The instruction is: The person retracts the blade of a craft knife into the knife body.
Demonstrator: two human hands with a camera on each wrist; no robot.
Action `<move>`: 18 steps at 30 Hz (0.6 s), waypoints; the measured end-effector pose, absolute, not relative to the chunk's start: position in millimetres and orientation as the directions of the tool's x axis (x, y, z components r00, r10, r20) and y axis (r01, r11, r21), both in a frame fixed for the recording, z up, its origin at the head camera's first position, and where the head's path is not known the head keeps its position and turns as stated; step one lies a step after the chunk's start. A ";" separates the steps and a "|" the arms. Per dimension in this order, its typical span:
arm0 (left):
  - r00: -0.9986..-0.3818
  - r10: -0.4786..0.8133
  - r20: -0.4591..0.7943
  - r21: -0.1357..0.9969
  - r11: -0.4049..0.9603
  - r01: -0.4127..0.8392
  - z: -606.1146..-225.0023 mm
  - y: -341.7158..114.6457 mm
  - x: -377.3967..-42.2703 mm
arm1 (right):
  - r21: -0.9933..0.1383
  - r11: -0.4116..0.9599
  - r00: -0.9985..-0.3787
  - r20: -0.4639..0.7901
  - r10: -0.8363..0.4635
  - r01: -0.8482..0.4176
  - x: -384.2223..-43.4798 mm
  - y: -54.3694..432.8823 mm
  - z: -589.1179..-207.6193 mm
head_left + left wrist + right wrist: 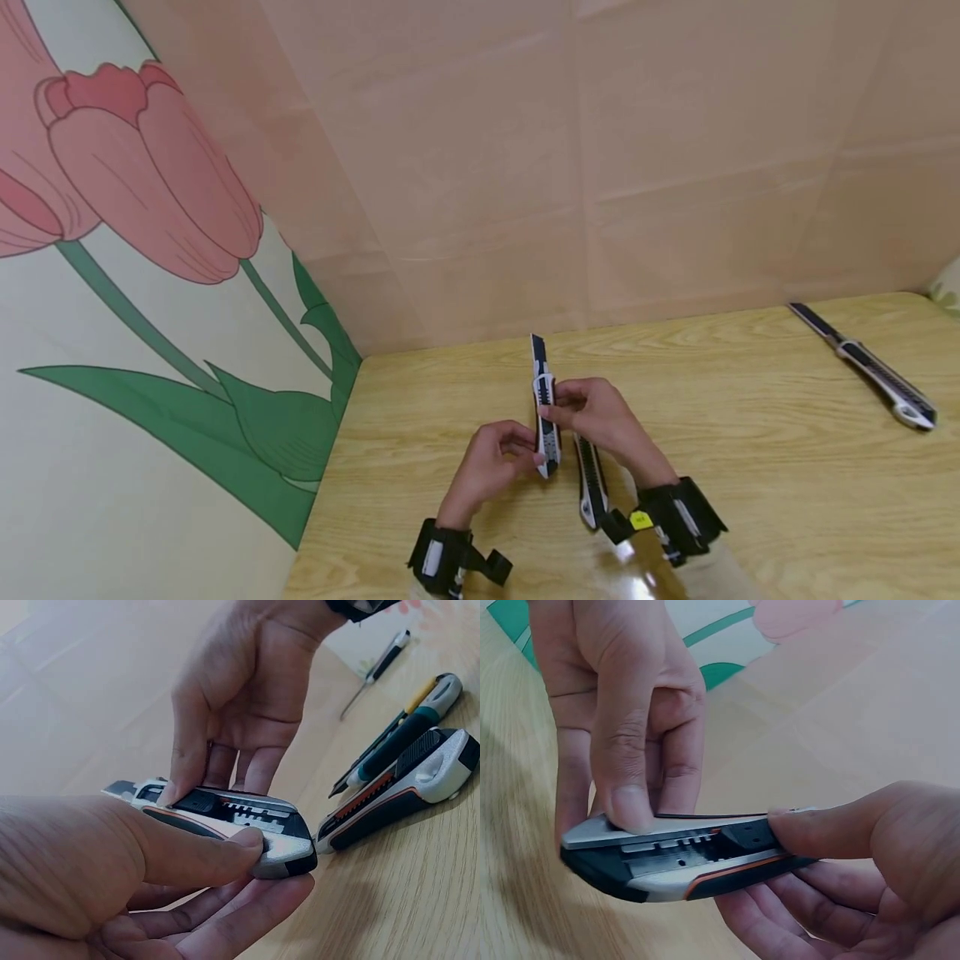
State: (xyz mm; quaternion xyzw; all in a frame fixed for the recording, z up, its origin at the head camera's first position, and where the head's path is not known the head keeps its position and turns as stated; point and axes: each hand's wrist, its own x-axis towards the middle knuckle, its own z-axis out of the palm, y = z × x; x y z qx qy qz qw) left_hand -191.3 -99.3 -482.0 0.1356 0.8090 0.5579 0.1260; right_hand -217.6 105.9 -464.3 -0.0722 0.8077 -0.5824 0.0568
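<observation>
**Snap-off utility knife (545, 393), blade (538, 350) exposed**

Left hand (487, 465): thumb and fingers pinch the butt end.

Snap-off utility knife: silver and black, between both hands' fingers, blade pointing away beyond the right fingertips.

Right hand (600, 412): pinches the handle's forward part, thumb beside the slider (746, 834); from my remote feed I cannot tell whether it presses.

Second silver-black knife (591, 483): on the wood-grain table (420, 392), just behind the right fingers.

Teal-and-yellow cutter (409, 727): beyond that knife from the left fingers.

Slim knife (873, 367): well right of the right fingers.

Handling, my judgement: I would anchor the butt, guide the slider straight, keep fingertips behind the edge.
</observation>
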 end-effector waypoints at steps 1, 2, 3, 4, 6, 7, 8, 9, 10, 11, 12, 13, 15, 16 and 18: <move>-0.931 0.362 -0.055 0.936 0.344 0.079 -482.2 -99.5 -191.6 | -0.949 0.313 -0.984 -0.010 -0.177 -0.047 -217.7 105.7 -464.5; -0.930 0.364 -0.055 0.935 0.346 0.079 -482.3 -99.8 -192.0 | -0.948 0.315 -0.985 -0.012 -0.172 -0.043 -217.9 105.7 -464.9; -0.929 0.367 -0.053 0.936 0.342 0.082 -482.1 -100.2 -192.0 | -0.947 0.318 -0.986 -0.014 -0.167 -0.041 -218.1 105.6 -465.5; -0.927 0.371 -0.050 0.935 0.343 0.087 -485.5 -101.4 -193.8 | -0.947 0.318 -0.986 -0.014 -0.165 -0.040 -218.4 105.6 -466.2; -0.928 0.369 -0.047 0.934 0.344 0.090 -484.9 -101.5 -193.4 | -0.947 0.318 -0.986 -0.011 -0.164 -0.042 -218.6 105.4 -466.7; -0.929 0.368 -0.043 0.933 0.346 0.094 -484.7 -101.6 -193.2 | -0.947 0.319 -0.986 -0.010 -0.165 -0.044 -218.6 105.2 -466.9; -0.930 0.366 -0.039 0.933 0.346 0.097 -484.9 -101.4 -193.2 | -0.945 0.324 -0.986 -0.006 -0.169 -0.050 -218.6 105.0 -466.6; -0.930 0.365 -0.039 0.934 0.344 0.096 -485.1 -101.0 -193.3 | -0.942 0.331 -0.986 -0.006 -0.166 -0.050 -218.6 104.7 -466.4; -0.931 0.362 -0.037 0.935 0.340 0.095 -485.5 -100.8 -193.2 | -0.940 0.336 -0.987 -0.006 -0.162 -0.049 -218.5 104.2 -465.7; -0.933 0.357 -0.035 0.937 0.337 0.094 -485.8 -100.5 -193.2 | -0.938 0.343 -0.988 -0.007 -0.156 -0.047 -218.3 103.7 -465.2; -0.935 0.354 -0.030 0.937 0.337 0.097 -486.2 -100.2 -193.3 | -0.935 0.351 -0.988 -0.006 -0.152 -0.048 -218.2 103.2 -464.7; -0.937 0.348 -0.027 0.937 0.336 0.097 -486.6 -99.9 -193.2 | -0.934 0.353 -0.989 -0.005 -0.149 -0.049 -217.6 102.7 -463.9; -0.940 0.339 -0.022 0.937 0.336 0.099 -486.8 -99.6 -192.7 | -0.932 0.359 -0.990 -0.003 -0.144 -0.049 -216.2 101.7 -462.8; -0.942 0.335 -0.018 0.935 0.338 0.102 -487.1 -99.7 -192.4 | -0.932 0.358 -0.989 0.001 -0.147 -0.054 -215.5 101.3 -462.3; -0.943 0.331 -0.016 0.933 0.344 0.105 -487.4 -99.6 -192.0 | -0.932 0.357 -0.988 0.010 -0.155 -0.065 -214.6 100.9 -462.1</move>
